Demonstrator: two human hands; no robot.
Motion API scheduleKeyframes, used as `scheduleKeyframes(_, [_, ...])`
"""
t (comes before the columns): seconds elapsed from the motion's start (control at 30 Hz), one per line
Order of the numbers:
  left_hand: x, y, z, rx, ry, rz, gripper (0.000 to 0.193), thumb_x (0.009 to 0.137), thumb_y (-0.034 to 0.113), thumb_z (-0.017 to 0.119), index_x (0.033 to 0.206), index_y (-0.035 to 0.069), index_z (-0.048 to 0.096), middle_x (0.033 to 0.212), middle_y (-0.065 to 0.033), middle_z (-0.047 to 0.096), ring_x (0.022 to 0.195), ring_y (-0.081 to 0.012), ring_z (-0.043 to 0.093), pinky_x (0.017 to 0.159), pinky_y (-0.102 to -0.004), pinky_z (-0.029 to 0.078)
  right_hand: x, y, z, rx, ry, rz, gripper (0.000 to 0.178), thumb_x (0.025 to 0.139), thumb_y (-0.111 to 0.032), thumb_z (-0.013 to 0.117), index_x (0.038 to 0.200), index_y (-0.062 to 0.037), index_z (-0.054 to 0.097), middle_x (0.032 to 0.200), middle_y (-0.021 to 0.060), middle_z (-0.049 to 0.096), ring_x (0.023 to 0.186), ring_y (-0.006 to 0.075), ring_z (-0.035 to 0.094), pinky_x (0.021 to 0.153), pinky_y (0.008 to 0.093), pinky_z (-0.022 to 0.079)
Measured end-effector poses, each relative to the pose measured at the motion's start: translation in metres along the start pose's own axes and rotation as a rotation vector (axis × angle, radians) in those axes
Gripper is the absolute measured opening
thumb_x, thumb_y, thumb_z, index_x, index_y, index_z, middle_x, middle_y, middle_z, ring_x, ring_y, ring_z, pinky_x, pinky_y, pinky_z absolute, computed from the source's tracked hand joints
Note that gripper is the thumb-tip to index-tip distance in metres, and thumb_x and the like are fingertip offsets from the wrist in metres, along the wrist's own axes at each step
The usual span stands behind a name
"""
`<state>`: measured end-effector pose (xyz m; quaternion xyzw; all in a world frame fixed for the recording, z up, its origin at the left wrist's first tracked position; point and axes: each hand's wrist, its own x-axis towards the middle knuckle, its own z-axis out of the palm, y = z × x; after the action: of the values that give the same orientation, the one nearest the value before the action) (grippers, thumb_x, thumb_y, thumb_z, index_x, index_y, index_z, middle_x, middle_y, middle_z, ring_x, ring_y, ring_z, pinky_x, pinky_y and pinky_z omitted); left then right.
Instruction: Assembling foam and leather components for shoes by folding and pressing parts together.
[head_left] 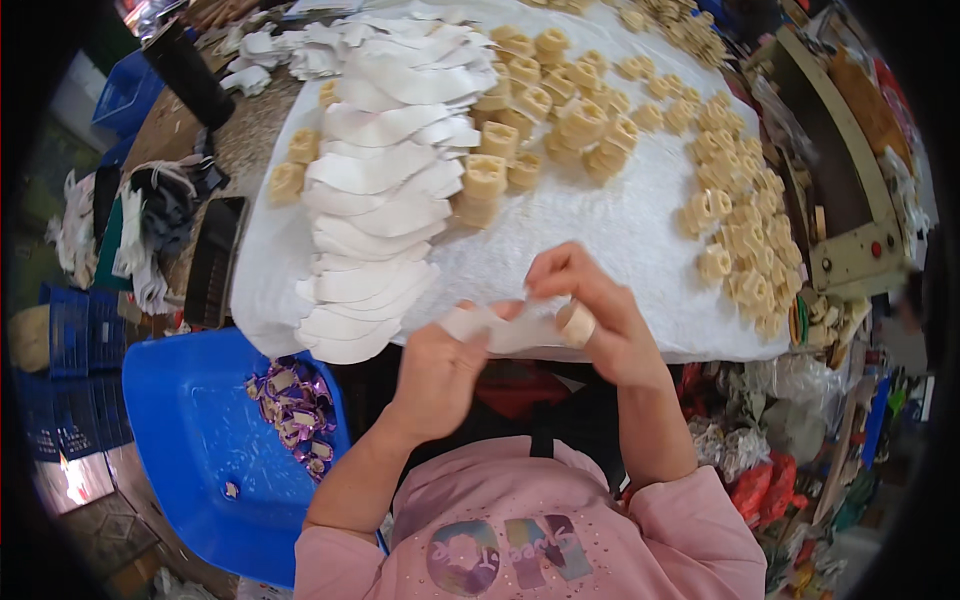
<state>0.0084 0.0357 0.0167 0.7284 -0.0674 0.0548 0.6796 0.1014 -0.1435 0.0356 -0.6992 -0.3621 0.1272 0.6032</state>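
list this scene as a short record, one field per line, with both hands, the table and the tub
left hand: grips a white strip
right hand: holds a tan piece at the strip's other end; fingertips blurred
table: white cloth, with overlapping white sheets at left, tan blocks at upper middle and more along the right
tub: blue, lower left, purple bits inside
left edge: phone, black cylinder
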Motion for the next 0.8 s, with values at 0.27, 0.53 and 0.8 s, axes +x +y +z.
scheduleKeyframes(0.27, [0.011,-0.024,0.017,-0.461,0.236,-0.180,0.042,0.099,0.024,0.037,0.117,-0.009,0.053,0.096,-0.0118,0.062,0.077,-0.0139,0.054,0.070,-0.0265,0.044,-0.012,0.042,-0.002,-0.966,0.208,0.058,0.031,0.064,-0.008,0.070,0.094,-0.0073,0.064,0.092,0.0109,0.052,0.084,0.0289,0.050,0.078,0.0420,0.043])
scheduleKeyframes(0.53, [0.002,-0.028,0.025,-0.735,0.280,-0.255,0.045,0.099,0.026,0.040,0.122,-0.012,0.046,0.104,-0.0177,0.059,0.088,-0.0214,0.059,0.072,-0.0312,0.047,-0.046,0.044,-0.014,-0.862,0.486,0.010,0.046,0.070,0.007,0.055,0.114,-0.0046,0.055,0.096,0.0146,0.059,0.103,0.0333,0.052,0.097,0.0469,0.032])
scheduleKeyframes(0.8, [-0.005,-0.028,0.035,-0.707,0.280,-0.233,0.041,0.100,0.024,0.038,0.119,-0.011,0.049,0.115,-0.0161,0.057,0.093,-0.0173,0.056,0.076,-0.0310,0.047,-0.057,0.032,-0.021,-0.608,0.440,0.124,0.038,0.074,0.005,0.062,0.110,-0.0039,0.058,0.093,0.0106,0.059,0.088,0.0249,0.054,0.081,0.0337,0.044])
